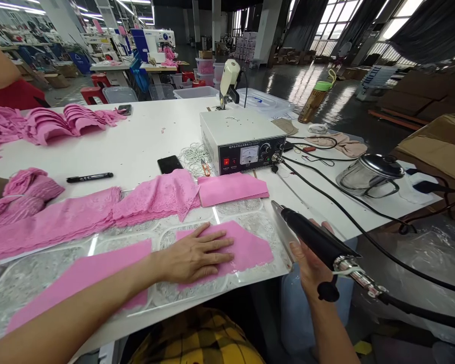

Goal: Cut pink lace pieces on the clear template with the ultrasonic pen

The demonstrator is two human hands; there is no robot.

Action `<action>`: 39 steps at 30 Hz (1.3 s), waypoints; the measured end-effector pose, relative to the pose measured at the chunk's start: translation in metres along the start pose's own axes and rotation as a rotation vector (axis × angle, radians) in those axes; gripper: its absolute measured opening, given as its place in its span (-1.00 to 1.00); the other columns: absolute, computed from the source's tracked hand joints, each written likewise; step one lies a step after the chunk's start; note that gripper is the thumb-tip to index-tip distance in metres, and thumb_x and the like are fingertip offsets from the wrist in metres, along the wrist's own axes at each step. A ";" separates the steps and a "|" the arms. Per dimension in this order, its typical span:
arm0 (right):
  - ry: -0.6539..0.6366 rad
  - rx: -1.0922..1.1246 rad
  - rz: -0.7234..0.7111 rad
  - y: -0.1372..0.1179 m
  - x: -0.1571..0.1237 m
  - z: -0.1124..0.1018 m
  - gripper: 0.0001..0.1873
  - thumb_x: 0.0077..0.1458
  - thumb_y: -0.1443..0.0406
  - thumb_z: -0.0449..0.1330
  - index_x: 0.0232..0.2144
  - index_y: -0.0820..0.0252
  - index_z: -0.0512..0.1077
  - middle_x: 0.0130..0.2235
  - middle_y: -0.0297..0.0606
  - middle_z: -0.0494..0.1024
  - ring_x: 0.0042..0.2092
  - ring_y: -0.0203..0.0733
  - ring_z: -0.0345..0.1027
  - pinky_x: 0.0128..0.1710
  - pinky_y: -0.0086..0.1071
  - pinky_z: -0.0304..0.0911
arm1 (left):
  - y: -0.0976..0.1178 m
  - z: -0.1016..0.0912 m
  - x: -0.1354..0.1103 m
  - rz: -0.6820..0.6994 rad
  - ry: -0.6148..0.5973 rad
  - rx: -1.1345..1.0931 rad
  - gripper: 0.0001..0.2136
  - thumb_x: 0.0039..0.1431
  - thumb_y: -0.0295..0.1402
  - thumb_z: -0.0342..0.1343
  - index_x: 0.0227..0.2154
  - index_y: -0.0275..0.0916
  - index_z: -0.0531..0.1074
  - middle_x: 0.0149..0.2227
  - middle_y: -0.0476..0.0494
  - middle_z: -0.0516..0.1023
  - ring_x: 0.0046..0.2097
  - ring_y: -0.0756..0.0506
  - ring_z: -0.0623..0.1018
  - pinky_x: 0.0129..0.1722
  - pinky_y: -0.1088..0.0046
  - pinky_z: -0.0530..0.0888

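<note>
My left hand (195, 254) lies flat, fingers stretched, on a cut pink fabric piece (250, 247) over a clear sheet with white-edged shapes (174, 230). Another pink piece (109, 263) lies partly under my left forearm. At the table's front edge, my right hand (313, 263) grips a black handheld ultrasonic welder (313, 232), its metal tip pointing up and left. Part of the grip is hidden behind the tool. Just past the left hand lie a stack of plain pink pieces (233, 188) and stacks of pink lace pieces (157, 196).
A grey power box (246, 139) stands behind the stacks, cables (349, 220) running right. Around it are a phone (170, 164), thread snips (205, 168), a marker (90, 177), a glass jug (369, 177) and a bottle (314, 101). A person in red (11, 81) is at far left.
</note>
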State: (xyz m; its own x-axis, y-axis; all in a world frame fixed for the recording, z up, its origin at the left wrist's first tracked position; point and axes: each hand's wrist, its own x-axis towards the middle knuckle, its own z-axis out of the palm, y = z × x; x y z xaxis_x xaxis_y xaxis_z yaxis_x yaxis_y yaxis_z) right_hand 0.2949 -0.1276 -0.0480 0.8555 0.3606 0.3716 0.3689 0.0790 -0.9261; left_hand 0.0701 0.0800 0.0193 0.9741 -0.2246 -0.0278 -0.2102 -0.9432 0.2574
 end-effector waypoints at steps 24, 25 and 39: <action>0.312 0.460 0.006 -0.065 0.050 -0.025 -0.52 -0.25 -0.16 0.17 -0.49 0.11 0.38 -0.42 -0.33 0.27 -0.51 -0.29 0.13 -0.59 -0.35 0.03 | 0.004 0.003 0.000 -0.020 0.060 -0.073 -0.60 0.41 -0.22 -0.08 0.24 -0.13 0.27 0.37 -0.12 0.10 0.40 -0.17 0.06 0.39 0.05 -0.31; 0.279 0.451 0.024 -0.067 0.047 -0.026 -0.56 -0.25 -0.12 0.16 -0.50 0.10 0.38 -0.45 -0.35 0.25 -0.53 -0.29 0.12 -0.60 -0.34 0.02 | 0.004 0.003 0.000 -0.024 0.056 -0.071 -0.60 0.41 -0.21 -0.08 0.25 -0.12 0.26 0.37 -0.11 0.10 0.41 -0.17 0.05 0.39 0.05 -0.31; 0.174 0.431 0.035 -0.073 0.041 -0.016 -0.71 -0.29 0.05 0.06 -0.56 0.10 0.38 -0.60 -0.38 0.18 -0.61 -0.24 0.10 -0.66 -0.33 0.00 | 0.004 0.003 0.000 -0.028 0.052 -0.071 -0.60 0.41 -0.22 -0.08 0.24 -0.12 0.27 0.37 -0.13 0.10 0.41 -0.18 0.05 0.38 0.03 -0.29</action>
State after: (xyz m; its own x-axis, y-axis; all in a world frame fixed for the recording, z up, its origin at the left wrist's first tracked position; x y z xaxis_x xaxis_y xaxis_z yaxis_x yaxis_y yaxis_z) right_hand 0.3086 -0.1334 0.0360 0.9265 0.2116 0.3112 0.1858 0.4619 -0.8672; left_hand 0.0693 0.0749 0.0173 0.9829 -0.1836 0.0135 -0.1780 -0.9288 0.3250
